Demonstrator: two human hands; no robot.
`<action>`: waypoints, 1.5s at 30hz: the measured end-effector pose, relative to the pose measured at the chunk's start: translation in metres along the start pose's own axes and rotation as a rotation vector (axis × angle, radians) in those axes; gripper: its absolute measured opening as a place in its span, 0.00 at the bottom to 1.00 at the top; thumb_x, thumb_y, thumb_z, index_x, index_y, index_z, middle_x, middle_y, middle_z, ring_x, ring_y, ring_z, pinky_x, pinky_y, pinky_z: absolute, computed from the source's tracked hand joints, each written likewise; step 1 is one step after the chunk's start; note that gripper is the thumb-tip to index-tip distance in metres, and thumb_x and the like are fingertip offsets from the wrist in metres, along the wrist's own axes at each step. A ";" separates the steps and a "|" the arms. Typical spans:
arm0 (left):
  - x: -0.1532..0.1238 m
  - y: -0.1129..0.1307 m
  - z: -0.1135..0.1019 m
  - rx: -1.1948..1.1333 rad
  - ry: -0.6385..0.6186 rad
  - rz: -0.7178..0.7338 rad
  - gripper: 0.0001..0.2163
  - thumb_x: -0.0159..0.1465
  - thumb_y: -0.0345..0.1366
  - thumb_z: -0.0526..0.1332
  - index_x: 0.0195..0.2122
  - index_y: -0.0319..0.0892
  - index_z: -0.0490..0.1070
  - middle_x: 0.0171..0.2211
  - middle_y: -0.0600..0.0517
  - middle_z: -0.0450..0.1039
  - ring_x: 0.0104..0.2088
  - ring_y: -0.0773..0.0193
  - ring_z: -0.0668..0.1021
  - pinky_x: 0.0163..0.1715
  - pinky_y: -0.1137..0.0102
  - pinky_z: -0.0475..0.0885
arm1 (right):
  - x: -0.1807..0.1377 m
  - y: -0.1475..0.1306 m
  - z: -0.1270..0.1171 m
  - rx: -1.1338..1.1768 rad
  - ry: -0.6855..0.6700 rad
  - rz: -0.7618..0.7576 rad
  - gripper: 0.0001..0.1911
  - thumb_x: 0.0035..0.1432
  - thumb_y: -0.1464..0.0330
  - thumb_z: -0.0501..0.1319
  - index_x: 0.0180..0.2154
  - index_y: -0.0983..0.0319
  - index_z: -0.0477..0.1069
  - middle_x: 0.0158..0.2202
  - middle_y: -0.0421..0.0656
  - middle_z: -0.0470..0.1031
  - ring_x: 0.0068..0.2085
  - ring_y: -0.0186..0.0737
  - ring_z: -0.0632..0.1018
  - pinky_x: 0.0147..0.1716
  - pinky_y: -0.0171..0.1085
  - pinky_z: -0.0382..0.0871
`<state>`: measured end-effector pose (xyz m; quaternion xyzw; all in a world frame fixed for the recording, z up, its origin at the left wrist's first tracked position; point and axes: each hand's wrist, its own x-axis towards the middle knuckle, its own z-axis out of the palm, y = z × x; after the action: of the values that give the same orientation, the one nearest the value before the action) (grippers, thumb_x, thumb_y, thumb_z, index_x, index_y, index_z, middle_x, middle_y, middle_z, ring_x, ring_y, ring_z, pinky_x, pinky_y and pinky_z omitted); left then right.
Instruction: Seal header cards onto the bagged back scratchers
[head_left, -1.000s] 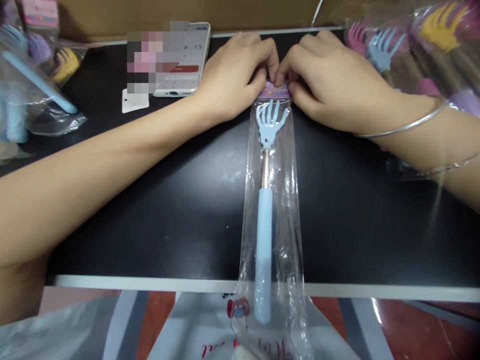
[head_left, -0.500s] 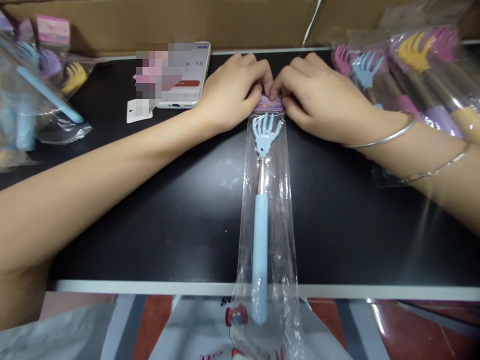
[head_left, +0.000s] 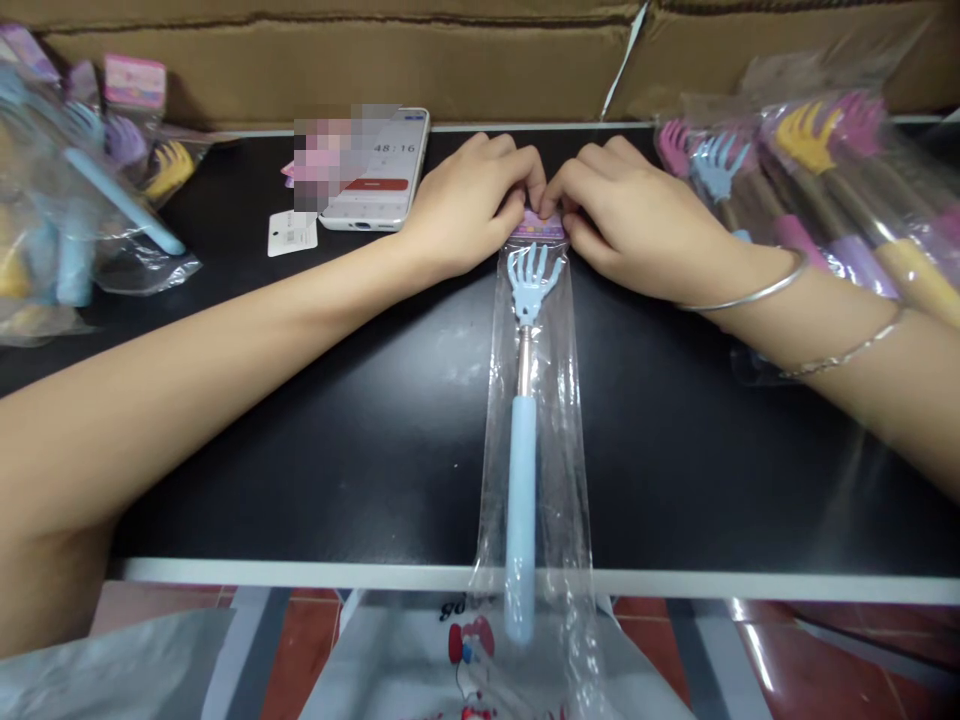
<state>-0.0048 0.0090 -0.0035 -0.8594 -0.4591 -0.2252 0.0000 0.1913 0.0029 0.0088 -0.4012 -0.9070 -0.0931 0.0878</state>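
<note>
While the phone's clock has gone from 15 to 16 and more of the cardboard [head_left: 450, 75] has come into view, the grip of each hand has stayed in the same place. Left hand [head_left: 469, 205] and right hand [head_left: 634, 215] are nearly closed, with thumbs and pointing fingers bent in on the top of a purple card [head_left: 541, 229]. They look pinched on it, but the undersides are hidden. Since so little has moved, the work still seems to be at the card.

The two hands almost touch, knuckles up. Both arms come in from the sides, and the right one wears two bracelets [head_left: 757, 292].

Just below the grip, on the near side, lies a blue back scratcher [head_left: 521, 470] in a clear bag [head_left: 562, 450]. Its claw is close to the card, and its handle pokes past the near edge of the bench [head_left: 337, 460].

Left of the grip are the phone [head_left: 386, 195] and a white tag [head_left: 289, 237]. Farther left are more bagged scratchers [head_left: 124, 200]; others [head_left: 806, 140] lie right of the grip, partly behind the right arm.
</note>
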 end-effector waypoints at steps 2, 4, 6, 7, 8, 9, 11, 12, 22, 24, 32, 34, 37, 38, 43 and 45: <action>0.001 -0.001 0.000 0.008 -0.014 0.005 0.15 0.64 0.28 0.49 0.43 0.44 0.75 0.46 0.45 0.76 0.51 0.49 0.74 0.47 0.56 0.66 | 0.000 0.000 0.001 0.021 0.017 0.007 0.10 0.63 0.69 0.46 0.43 0.57 0.63 0.46 0.49 0.71 0.53 0.49 0.70 0.50 0.46 0.67; 0.002 -0.002 0.001 0.012 -0.013 0.005 0.15 0.63 0.28 0.49 0.43 0.45 0.74 0.46 0.45 0.76 0.51 0.48 0.75 0.47 0.56 0.66 | 0.000 0.001 0.001 0.030 0.018 0.008 0.10 0.63 0.68 0.47 0.43 0.57 0.64 0.46 0.49 0.71 0.53 0.48 0.70 0.49 0.45 0.67; 0.002 -0.002 0.002 0.012 -0.002 0.006 0.15 0.63 0.28 0.49 0.42 0.46 0.74 0.45 0.46 0.77 0.50 0.48 0.75 0.46 0.56 0.67 | 0.000 0.002 0.002 0.027 0.017 -0.006 0.11 0.63 0.68 0.46 0.44 0.58 0.64 0.46 0.49 0.71 0.53 0.48 0.70 0.49 0.45 0.67; 0.002 -0.002 0.003 0.009 0.011 0.007 0.15 0.63 0.28 0.49 0.41 0.47 0.74 0.45 0.46 0.77 0.50 0.48 0.75 0.46 0.56 0.67 | 0.000 0.003 0.003 0.025 0.021 -0.014 0.11 0.63 0.68 0.46 0.44 0.58 0.64 0.46 0.49 0.71 0.53 0.47 0.70 0.49 0.45 0.67; 0.001 -0.002 0.004 0.005 0.028 0.011 0.15 0.63 0.28 0.49 0.40 0.47 0.74 0.45 0.46 0.77 0.49 0.48 0.75 0.46 0.56 0.67 | 0.001 0.004 0.004 0.026 0.030 -0.021 0.11 0.63 0.68 0.46 0.44 0.58 0.64 0.46 0.49 0.71 0.52 0.47 0.69 0.48 0.45 0.67; 0.001 -0.002 0.005 -0.001 0.047 0.016 0.15 0.63 0.28 0.49 0.40 0.48 0.74 0.44 0.46 0.77 0.49 0.48 0.76 0.45 0.56 0.67 | 0.001 0.005 0.005 0.031 0.043 -0.024 0.11 0.63 0.68 0.47 0.43 0.57 0.64 0.45 0.49 0.71 0.52 0.47 0.69 0.48 0.44 0.67; 0.000 -0.003 0.006 -0.013 0.081 0.029 0.15 0.62 0.29 0.50 0.38 0.49 0.74 0.42 0.47 0.78 0.48 0.48 0.76 0.44 0.56 0.67 | 0.001 0.007 0.007 0.047 0.070 -0.024 0.10 0.62 0.67 0.47 0.42 0.57 0.65 0.44 0.48 0.71 0.51 0.45 0.70 0.47 0.44 0.67; 0.000 -0.004 0.007 -0.017 0.094 0.034 0.15 0.62 0.29 0.50 0.38 0.50 0.75 0.41 0.47 0.78 0.47 0.48 0.76 0.44 0.56 0.67 | 0.001 0.007 0.007 0.052 0.075 -0.027 0.10 0.62 0.67 0.47 0.42 0.56 0.65 0.44 0.48 0.71 0.50 0.45 0.70 0.47 0.44 0.67; 0.002 -0.011 0.014 -0.061 0.158 0.075 0.14 0.62 0.33 0.51 0.37 0.55 0.76 0.36 0.46 0.76 0.44 0.48 0.76 0.38 0.55 0.68 | 0.001 0.005 0.004 0.048 0.036 -0.011 0.13 0.62 0.67 0.47 0.44 0.58 0.66 0.45 0.50 0.71 0.52 0.48 0.70 0.50 0.46 0.67; 0.002 -0.011 0.013 -0.054 0.150 0.069 0.15 0.62 0.33 0.50 0.37 0.54 0.76 0.36 0.47 0.77 0.44 0.48 0.76 0.38 0.55 0.68 | 0.001 0.005 0.005 0.051 0.047 -0.013 0.12 0.62 0.67 0.48 0.43 0.57 0.66 0.45 0.49 0.71 0.51 0.48 0.70 0.49 0.47 0.67; 0.003 -0.011 0.013 -0.038 0.134 0.065 0.14 0.62 0.32 0.50 0.36 0.53 0.76 0.38 0.47 0.77 0.44 0.48 0.76 0.38 0.54 0.67 | 0.001 0.004 0.004 0.102 0.052 0.002 0.10 0.62 0.65 0.46 0.40 0.53 0.65 0.44 0.47 0.71 0.52 0.49 0.70 0.49 0.49 0.67; 0.003 -0.011 0.013 -0.040 0.127 0.056 0.14 0.62 0.33 0.50 0.36 0.53 0.75 0.38 0.47 0.77 0.44 0.48 0.76 0.39 0.54 0.67 | 0.001 0.004 0.003 0.113 0.047 0.009 0.10 0.62 0.64 0.46 0.40 0.53 0.65 0.44 0.48 0.71 0.52 0.49 0.69 0.49 0.49 0.67; 0.003 -0.010 0.013 -0.054 0.130 0.048 0.14 0.62 0.33 0.50 0.35 0.53 0.76 0.38 0.47 0.77 0.44 0.47 0.76 0.40 0.54 0.67 | 0.001 0.004 0.003 0.130 0.040 0.011 0.11 0.63 0.63 0.45 0.40 0.54 0.64 0.44 0.48 0.70 0.51 0.49 0.69 0.50 0.50 0.66; 0.003 -0.010 0.012 -0.060 0.132 0.048 0.14 0.62 0.33 0.50 0.35 0.53 0.76 0.38 0.47 0.77 0.44 0.47 0.76 0.40 0.53 0.67 | 0.001 0.004 0.003 0.137 0.041 0.011 0.11 0.63 0.63 0.45 0.40 0.54 0.64 0.44 0.48 0.70 0.51 0.49 0.69 0.50 0.49 0.66; 0.001 -0.006 0.009 -0.053 0.105 0.039 0.14 0.61 0.31 0.50 0.36 0.51 0.75 0.40 0.47 0.77 0.46 0.47 0.76 0.42 0.54 0.67 | 0.001 0.007 0.007 0.103 0.062 -0.019 0.11 0.62 0.65 0.46 0.42 0.56 0.64 0.44 0.49 0.71 0.50 0.47 0.68 0.48 0.47 0.66; 0.001 -0.004 0.007 -0.042 0.085 0.027 0.14 0.61 0.30 0.50 0.37 0.50 0.74 0.41 0.46 0.77 0.48 0.48 0.76 0.44 0.55 0.67 | 0.001 0.007 0.007 0.073 0.065 -0.032 0.11 0.62 0.66 0.46 0.42 0.57 0.64 0.44 0.50 0.71 0.50 0.48 0.68 0.47 0.46 0.66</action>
<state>-0.0051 0.0132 -0.0102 -0.8548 -0.4423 -0.2713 0.0047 0.1951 0.0102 0.0033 -0.3800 -0.9127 -0.0745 0.1303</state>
